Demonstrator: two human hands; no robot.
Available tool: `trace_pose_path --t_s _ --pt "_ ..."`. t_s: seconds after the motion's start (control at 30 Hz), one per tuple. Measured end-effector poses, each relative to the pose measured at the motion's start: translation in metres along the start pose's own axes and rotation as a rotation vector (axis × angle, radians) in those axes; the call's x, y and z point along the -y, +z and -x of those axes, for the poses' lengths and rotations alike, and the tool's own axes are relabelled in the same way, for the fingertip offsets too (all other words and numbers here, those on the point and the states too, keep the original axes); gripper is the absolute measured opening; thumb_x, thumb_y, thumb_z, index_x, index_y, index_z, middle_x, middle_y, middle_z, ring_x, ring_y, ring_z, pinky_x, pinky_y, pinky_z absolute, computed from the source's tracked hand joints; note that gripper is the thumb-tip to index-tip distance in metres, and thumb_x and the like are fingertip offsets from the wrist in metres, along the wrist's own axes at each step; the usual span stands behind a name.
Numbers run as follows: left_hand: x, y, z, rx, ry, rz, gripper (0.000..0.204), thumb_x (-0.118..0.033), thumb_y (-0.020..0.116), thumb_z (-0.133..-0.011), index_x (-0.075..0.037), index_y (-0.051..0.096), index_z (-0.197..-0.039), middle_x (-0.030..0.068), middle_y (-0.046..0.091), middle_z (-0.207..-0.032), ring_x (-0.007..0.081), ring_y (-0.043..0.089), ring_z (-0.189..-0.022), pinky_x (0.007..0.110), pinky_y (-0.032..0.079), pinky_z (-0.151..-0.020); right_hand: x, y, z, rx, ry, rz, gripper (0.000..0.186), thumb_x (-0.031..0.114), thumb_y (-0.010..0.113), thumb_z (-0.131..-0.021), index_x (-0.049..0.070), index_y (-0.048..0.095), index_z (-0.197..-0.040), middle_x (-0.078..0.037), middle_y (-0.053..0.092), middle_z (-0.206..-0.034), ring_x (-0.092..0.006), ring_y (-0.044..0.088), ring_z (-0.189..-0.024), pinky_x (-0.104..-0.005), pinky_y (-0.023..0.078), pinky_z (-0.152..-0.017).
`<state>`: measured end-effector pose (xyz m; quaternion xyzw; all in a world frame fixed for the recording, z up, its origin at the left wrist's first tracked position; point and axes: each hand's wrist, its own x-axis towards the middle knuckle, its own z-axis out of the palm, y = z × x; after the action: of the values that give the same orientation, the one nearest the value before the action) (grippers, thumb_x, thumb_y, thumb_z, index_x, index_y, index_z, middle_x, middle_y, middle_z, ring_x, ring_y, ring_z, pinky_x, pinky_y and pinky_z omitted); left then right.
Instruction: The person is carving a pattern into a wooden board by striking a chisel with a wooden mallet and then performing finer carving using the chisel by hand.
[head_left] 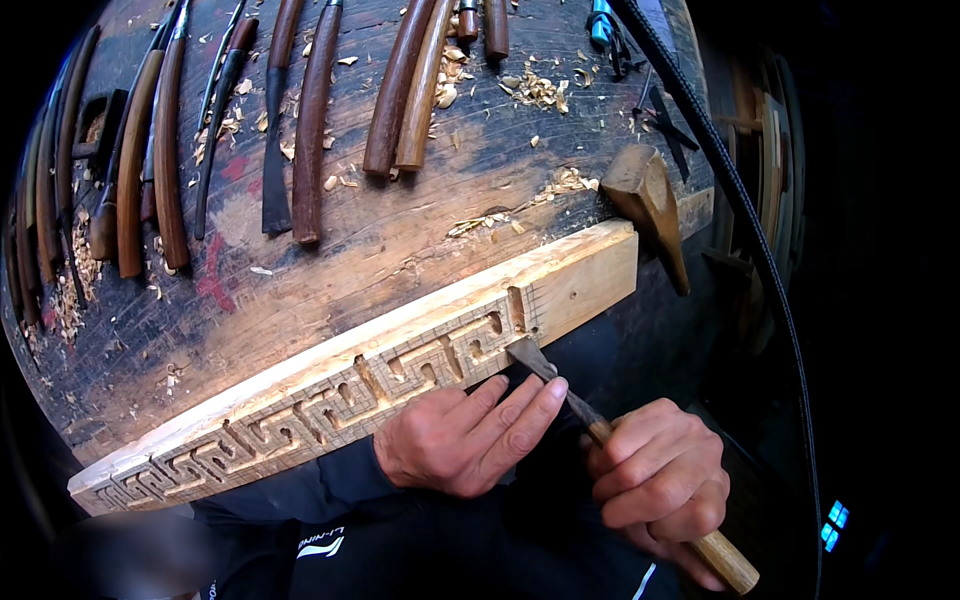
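Observation:
My right hand [660, 475] is closed round the wooden handle of a chisel [532, 358], whose butt sticks out below the fist. Its flat metal blade slants up to the left, with the edge on the carved face of a long pale board [588, 284]. My left hand [460, 435] lies at the board's near edge, fingers stretched out and fingertips against the chisel's blade; its thumb is hidden. Along the board runs a recessed angular fret pattern over a pencilled grid. A plain uncarved stretch fills the right end.
Many wood-handled carving tools [314, 130] lie across the far side of the scarred workbench [330, 290]. A wooden mallet-like tool [642, 190] rests by the board's right end. Wood shavings [537, 90] are scattered about. A black cable [745, 200] hangs down the right side.

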<state>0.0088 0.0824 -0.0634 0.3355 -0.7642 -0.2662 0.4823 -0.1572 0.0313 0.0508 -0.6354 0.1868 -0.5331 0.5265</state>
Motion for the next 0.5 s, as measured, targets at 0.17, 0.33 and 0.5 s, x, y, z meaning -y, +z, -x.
trace_pose_path --t_s 0.17,0.33,0.5 --pt "0.002 -0.004 0.0 0.053 -0.02 -0.002 0.06 -0.016 0.087 -0.096 0.014 0.065 -0.143 0.0229 0.083 -0.122 0.0256 0.085 -0.096 0.027 0.062 -0.063 -0.008 -0.006 -0.012 0.031 0.067 -0.021 0.061 0.047 0.054 -0.118 0.006 0.051 -0.072 -0.018 0.065 -0.062 -0.0185 0.05 -0.037 -0.0281 0.035 -0.036" --pt "0.003 -0.003 0.001 0.079 -0.005 -0.011 0.062 -0.015 0.087 -0.096 0.015 0.064 -0.145 0.023 0.082 -0.121 0.025 0.084 -0.091 0.029 0.062 -0.063 -0.017 -0.004 -0.017 -0.051 0.088 -0.021 0.076 0.077 0.049 -0.112 0.011 0.049 -0.074 -0.007 0.058 -0.05 -0.0125 0.044 -0.03 -0.0235 0.035 -0.031" --pt "0.0 0.003 -0.008 0.059 0.041 -0.025 0.056 -0.011 0.081 -0.098 0.015 0.066 -0.145 0.0207 0.082 -0.112 0.0215 0.08 -0.079 0.03 0.061 -0.061 -0.012 -0.004 -0.003 -0.094 -0.015 0.014 0.079 0.076 0.05 -0.112 0.008 0.048 -0.073 -0.01 0.058 -0.054 -0.0145 0.043 -0.033 -0.0269 0.033 -0.033"
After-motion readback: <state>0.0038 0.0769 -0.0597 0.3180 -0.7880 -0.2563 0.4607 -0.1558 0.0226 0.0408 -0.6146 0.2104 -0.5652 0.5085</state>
